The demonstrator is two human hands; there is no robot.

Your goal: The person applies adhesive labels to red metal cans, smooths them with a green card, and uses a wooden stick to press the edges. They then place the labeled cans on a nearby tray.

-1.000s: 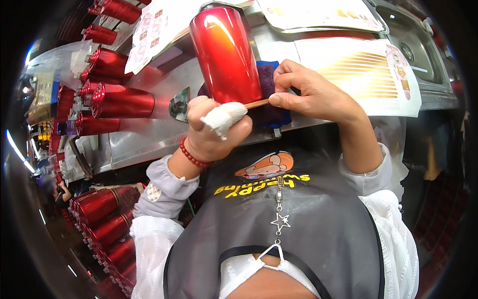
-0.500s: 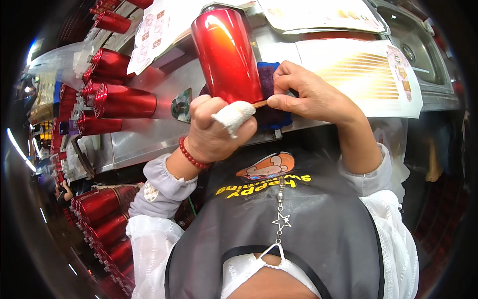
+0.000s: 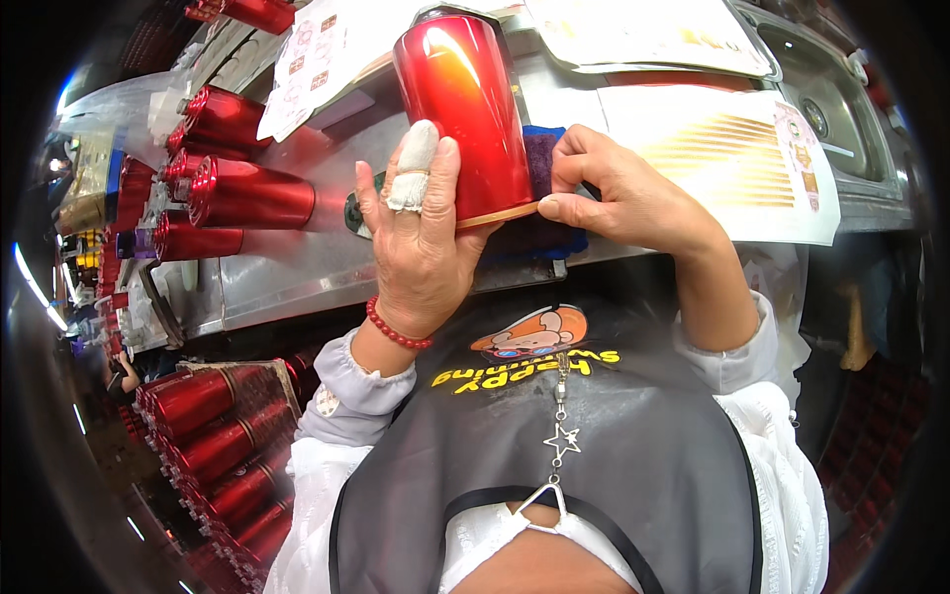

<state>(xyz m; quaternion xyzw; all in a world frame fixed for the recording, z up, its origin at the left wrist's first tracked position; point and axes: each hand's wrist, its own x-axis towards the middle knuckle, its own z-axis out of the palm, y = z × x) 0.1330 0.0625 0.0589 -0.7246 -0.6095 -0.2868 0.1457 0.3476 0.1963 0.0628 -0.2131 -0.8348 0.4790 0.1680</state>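
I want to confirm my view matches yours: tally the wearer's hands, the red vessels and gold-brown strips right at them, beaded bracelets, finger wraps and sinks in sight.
Hands: 2 (left hand, right hand)
Red vessel at the hands: 1
Gold-brown strip: 1
Beaded bracelet: 1
Finger wrap: 1
Sink: 1
Total: 7

Left hand (image 3: pixel 421 243), earlier fist-like, now straight-fingered

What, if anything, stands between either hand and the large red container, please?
Nothing visible blocks either one. The left hand appears to rest against the side of the red container; the right hand is at the end of the gold band along its lower edge. The purple cloth seems to lie beneath, not between.
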